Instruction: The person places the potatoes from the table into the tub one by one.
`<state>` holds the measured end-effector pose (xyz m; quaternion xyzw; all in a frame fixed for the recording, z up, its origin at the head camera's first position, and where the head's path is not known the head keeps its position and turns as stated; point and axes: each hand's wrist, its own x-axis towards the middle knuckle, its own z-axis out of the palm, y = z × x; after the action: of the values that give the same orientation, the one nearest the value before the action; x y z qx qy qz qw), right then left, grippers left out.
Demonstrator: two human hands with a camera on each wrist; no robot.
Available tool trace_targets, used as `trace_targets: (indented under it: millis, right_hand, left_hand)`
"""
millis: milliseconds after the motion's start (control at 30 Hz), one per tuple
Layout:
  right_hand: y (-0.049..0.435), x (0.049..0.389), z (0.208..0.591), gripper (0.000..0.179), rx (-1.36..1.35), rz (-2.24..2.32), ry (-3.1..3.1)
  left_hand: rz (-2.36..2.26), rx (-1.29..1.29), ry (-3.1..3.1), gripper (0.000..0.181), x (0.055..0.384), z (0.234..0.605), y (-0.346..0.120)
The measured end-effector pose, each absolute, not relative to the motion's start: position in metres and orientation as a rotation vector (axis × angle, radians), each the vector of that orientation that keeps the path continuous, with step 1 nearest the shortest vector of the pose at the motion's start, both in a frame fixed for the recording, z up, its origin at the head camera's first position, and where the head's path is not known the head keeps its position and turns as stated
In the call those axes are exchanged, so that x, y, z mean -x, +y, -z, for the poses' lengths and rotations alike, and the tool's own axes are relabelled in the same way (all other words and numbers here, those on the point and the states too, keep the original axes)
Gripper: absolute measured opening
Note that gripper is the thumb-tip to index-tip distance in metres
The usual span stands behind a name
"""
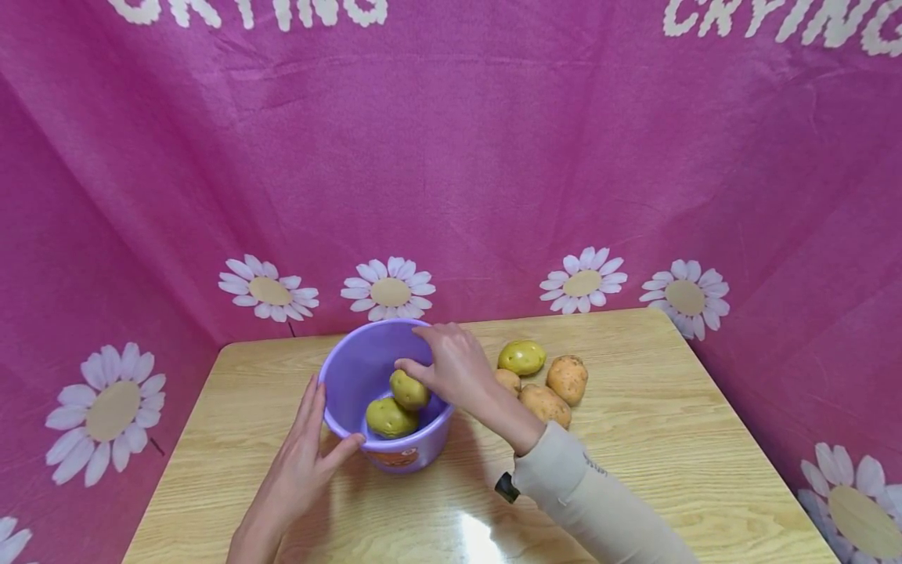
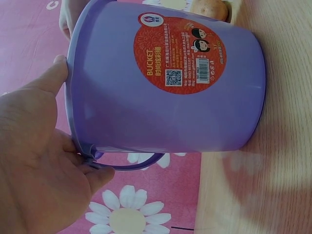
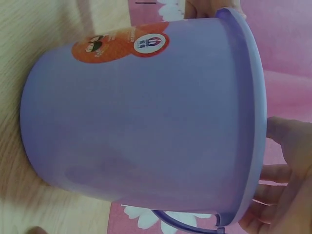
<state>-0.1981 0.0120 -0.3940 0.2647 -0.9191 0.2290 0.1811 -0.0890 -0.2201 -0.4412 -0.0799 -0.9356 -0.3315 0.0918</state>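
A purple bucket [image 1: 416, 454] stands upright near the table's back edge, its red label [image 2: 180, 56] facing front. My left hand [image 1: 299, 462] holds its left rim, thumb at the front and fingers along the outer side. In the left wrist view, fingers curl by the handle mount [image 2: 90, 157]. My right hand [image 1: 458, 368] reaches over the right rim, thumb and index finger apart. Inside the bucket, an upper green-yellow potato [image 1: 409, 392] leans on a lower one [image 1: 390, 419]. The right thumb overlaps the upper potato; contact cannot be told. In the right wrist view, the bucket wall hides the potatoes.
Right of the bucket lie a green-yellow potato [image 1: 521, 357] and several tan potatoes [image 1: 567, 379], one partly behind the right wrist. The wooden table [image 1: 634, 470] meets a pink curtain [image 1: 451, 196] with daisies at the back and sides. The bucket's handle [image 2: 141, 165] hangs down.
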Motion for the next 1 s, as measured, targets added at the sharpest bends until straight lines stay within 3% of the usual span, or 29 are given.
trace_targets:
  millis: [367,1000]
  right_hand:
    - [0.012,0.194,0.395,0.044,-0.766,-0.684,-2.611]
    - [0.05,0.2,0.396,0.048,-0.657,-0.86,-2.578]
  left_hand:
    - [0.98,0.239,-2.778,0.093,0.089,0.442,-0.219]
    - [1.02,0.219,-2.793,0.096,0.089,0.44,-0.22]
